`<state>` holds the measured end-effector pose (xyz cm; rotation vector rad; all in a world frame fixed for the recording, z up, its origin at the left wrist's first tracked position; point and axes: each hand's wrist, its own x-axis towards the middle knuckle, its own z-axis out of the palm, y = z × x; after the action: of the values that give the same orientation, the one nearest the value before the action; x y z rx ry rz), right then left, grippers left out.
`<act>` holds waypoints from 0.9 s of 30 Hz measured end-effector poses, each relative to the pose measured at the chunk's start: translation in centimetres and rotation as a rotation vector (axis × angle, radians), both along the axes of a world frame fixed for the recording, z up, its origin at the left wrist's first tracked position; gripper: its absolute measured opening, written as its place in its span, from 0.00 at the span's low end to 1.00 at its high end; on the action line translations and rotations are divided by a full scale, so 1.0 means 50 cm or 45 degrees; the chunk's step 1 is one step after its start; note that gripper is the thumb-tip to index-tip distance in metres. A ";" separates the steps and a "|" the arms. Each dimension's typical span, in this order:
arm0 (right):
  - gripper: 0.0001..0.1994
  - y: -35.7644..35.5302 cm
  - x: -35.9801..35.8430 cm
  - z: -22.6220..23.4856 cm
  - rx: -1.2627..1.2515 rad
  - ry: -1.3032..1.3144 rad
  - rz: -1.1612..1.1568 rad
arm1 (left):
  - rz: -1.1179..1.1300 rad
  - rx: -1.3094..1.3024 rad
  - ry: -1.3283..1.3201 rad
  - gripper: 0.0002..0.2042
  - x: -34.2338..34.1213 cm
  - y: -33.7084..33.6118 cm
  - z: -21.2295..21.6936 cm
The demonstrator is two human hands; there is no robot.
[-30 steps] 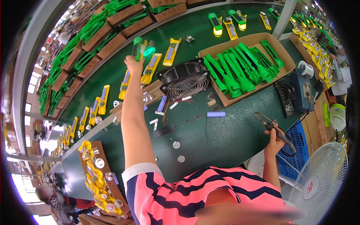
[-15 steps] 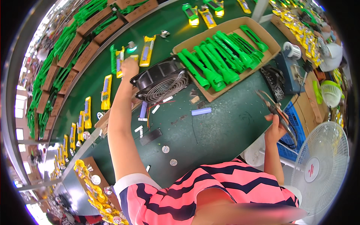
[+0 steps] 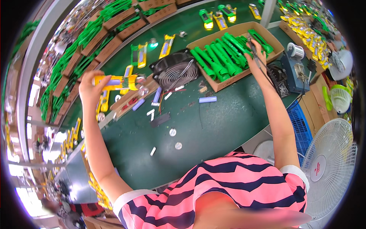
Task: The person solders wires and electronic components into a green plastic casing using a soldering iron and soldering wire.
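Observation:
My left hand holds a yellow flashlight half up over the left side of the green bench, near the conveyor. My right hand reaches far over the cardboard box of green flashlight bodies and grips a thin dark tool with a cable trailing from it. A small black fan lies between the two hands. A purple battery cell rests on the bench below the box.
Yellow and green flashlight parts ride the conveyor at the back, beside boxes of green parts. A blue soldering station and a solder spool stand at right. A white floor fan stands lower right. Small discs lie mid-bench.
My left hand drew back from the conveyor with a yellow flashlight half in it. My right hand, still gripping the tool, swung from the bench's right edge up over the box of green bodies.

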<state>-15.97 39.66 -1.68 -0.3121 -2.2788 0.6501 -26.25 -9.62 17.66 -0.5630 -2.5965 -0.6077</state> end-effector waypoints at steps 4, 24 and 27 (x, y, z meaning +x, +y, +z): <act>0.28 -0.002 -0.009 0.023 -0.213 0.288 0.162 | -0.005 0.600 -0.406 0.04 0.226 -0.010 -0.112; 0.20 -0.309 0.372 -0.092 -0.146 0.045 0.680 | -0.368 -0.154 -0.506 0.10 0.473 0.288 -0.321; 0.18 -0.318 0.371 -0.061 -0.368 -0.166 0.662 | -0.439 0.233 -0.760 0.09 0.465 0.312 -0.364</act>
<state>2.59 23.78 -4.74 0.1189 -2.4026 1.2609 -2.98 5.98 -0.55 -0.8868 -2.9512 -1.2799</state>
